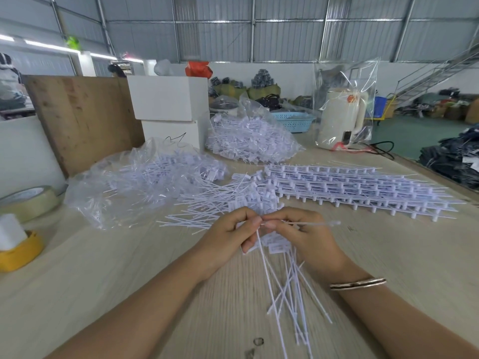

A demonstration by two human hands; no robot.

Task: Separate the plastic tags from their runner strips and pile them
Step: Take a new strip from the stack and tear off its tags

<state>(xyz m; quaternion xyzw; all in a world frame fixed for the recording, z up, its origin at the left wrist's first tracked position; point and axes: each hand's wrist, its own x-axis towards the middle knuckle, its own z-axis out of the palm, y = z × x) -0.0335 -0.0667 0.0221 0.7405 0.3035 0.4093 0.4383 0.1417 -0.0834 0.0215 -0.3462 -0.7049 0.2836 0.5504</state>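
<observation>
Both hands meet over the middle of the wooden table (129, 268). My left hand (228, 234) grips a bunch of white plastic tags (287, 286) whose long tails hang down toward me. My right hand (298, 229) pinches a thin white runner strip (316, 223) that sticks out to the right. Just behind the hands lies a loose pile of separated tags (220, 200). A stack of uncut tag strips (357, 187) lies to the right of that pile.
Two clear bags of tags (145, 177) (248, 138) sit at the back left and centre. White boxes (168, 99), a wooden board (83, 120), tape rolls (28, 200) (20, 252), a blue basket (293, 120) and a bagged kettle (342, 115) ring the work area.
</observation>
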